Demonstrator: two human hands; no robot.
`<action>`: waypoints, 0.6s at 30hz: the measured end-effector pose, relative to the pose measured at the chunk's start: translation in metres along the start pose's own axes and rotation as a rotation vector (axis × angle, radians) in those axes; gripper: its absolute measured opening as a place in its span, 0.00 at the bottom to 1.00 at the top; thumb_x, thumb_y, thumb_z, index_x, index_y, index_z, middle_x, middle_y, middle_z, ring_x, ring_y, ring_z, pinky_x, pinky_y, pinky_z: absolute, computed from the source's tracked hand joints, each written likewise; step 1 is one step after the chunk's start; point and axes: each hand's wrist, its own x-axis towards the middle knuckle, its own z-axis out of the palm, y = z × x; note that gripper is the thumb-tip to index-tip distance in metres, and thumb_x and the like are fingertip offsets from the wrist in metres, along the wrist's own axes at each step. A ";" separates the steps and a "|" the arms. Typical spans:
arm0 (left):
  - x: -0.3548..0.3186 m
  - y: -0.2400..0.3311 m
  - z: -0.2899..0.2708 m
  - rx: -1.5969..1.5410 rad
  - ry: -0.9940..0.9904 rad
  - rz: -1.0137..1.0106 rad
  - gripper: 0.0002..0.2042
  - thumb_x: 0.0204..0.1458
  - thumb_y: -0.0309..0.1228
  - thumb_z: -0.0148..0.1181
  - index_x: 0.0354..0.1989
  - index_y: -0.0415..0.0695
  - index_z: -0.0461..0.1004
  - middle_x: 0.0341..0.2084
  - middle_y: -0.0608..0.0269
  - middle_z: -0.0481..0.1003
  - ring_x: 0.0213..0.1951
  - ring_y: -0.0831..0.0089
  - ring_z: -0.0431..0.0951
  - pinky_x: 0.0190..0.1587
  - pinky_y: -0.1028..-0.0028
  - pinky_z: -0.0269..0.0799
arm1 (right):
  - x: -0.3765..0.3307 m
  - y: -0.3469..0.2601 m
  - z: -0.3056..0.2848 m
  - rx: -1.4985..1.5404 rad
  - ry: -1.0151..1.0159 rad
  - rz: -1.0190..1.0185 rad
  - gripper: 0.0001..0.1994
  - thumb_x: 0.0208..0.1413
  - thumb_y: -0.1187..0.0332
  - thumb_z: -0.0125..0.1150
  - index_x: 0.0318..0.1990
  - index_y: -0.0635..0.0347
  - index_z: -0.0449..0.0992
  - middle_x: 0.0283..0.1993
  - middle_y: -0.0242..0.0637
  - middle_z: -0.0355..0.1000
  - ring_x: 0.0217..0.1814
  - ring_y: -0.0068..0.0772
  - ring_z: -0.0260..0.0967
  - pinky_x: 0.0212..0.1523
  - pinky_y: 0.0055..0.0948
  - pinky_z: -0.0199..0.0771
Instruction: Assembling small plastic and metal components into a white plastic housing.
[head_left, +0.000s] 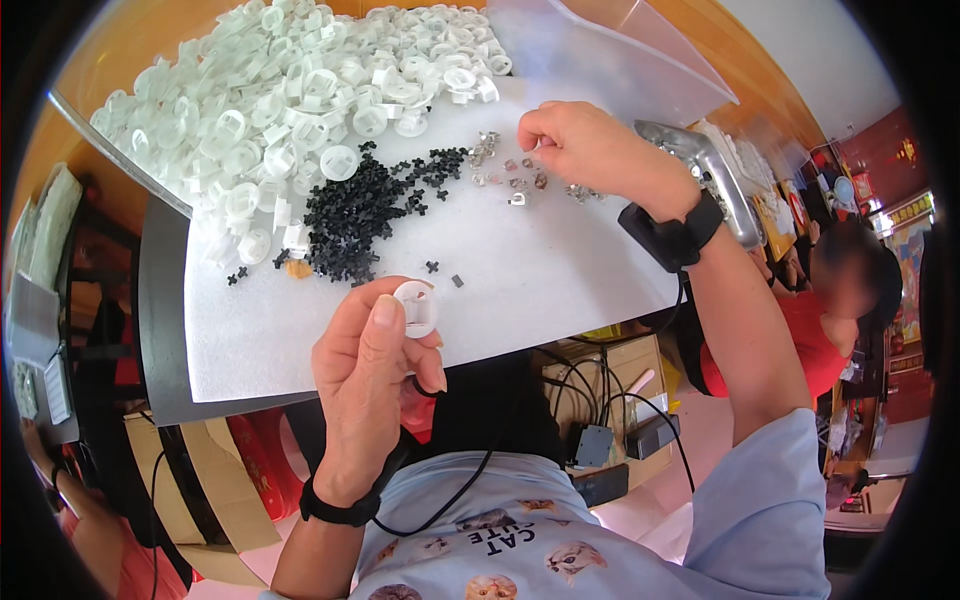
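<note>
My left hand (360, 365) holds a round, translucent white plastic part (422, 306) between thumb and fingers, over the near edge of the white foam sheet (560, 270). Farther off to the right, my right hand (590, 150) is closed in a pinch above the sheet. What it pinches, if anything, is too small to make out. Small shiny metal pieces (487, 148) lie scattered just below and beside those fingers. Left of them spreads a pile of small black cross-shaped pieces (345, 220).
A large heap of white plastic parts (290, 90) fills the far left, inside clear upright panels (620, 50). A metal tray (735, 205) stands at the right. Cables (600, 385) hang below the table. Another person in a red top (835, 340) is at the right.
</note>
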 end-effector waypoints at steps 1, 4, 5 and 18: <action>-0.001 0.001 0.000 0.001 -0.010 -0.013 0.16 0.62 0.39 0.46 0.45 0.36 0.69 0.24 0.60 0.73 0.19 0.79 0.71 0.24 0.81 0.66 | 0.000 0.001 -0.001 0.000 -0.001 -0.001 0.04 0.47 0.76 0.47 0.28 0.64 0.69 0.25 0.44 0.70 0.27 0.44 0.67 0.28 0.38 0.65; -0.001 0.000 -0.002 -0.003 -0.004 -0.026 0.17 0.62 0.39 0.46 0.45 0.36 0.69 0.24 0.60 0.72 0.19 0.79 0.71 0.24 0.81 0.66 | 0.002 0.001 -0.004 0.032 -0.074 -0.006 0.05 0.47 0.76 0.47 0.29 0.64 0.70 0.25 0.44 0.70 0.27 0.42 0.69 0.29 0.36 0.66; 0.000 0.000 -0.002 -0.004 0.000 -0.026 0.17 0.62 0.39 0.46 0.45 0.36 0.69 0.24 0.60 0.72 0.19 0.79 0.71 0.24 0.81 0.66 | 0.002 -0.001 -0.005 0.123 -0.154 0.037 0.04 0.48 0.76 0.49 0.31 0.64 0.70 0.28 0.42 0.69 0.28 0.38 0.66 0.30 0.34 0.65; 0.002 0.002 0.000 0.057 -0.005 -0.034 0.18 0.62 0.40 0.45 0.46 0.36 0.70 0.23 0.60 0.72 0.18 0.80 0.71 0.24 0.83 0.65 | 0.002 -0.001 -0.007 0.176 -0.024 -0.042 0.04 0.48 0.73 0.52 0.26 0.65 0.71 0.21 0.40 0.69 0.22 0.33 0.66 0.25 0.31 0.65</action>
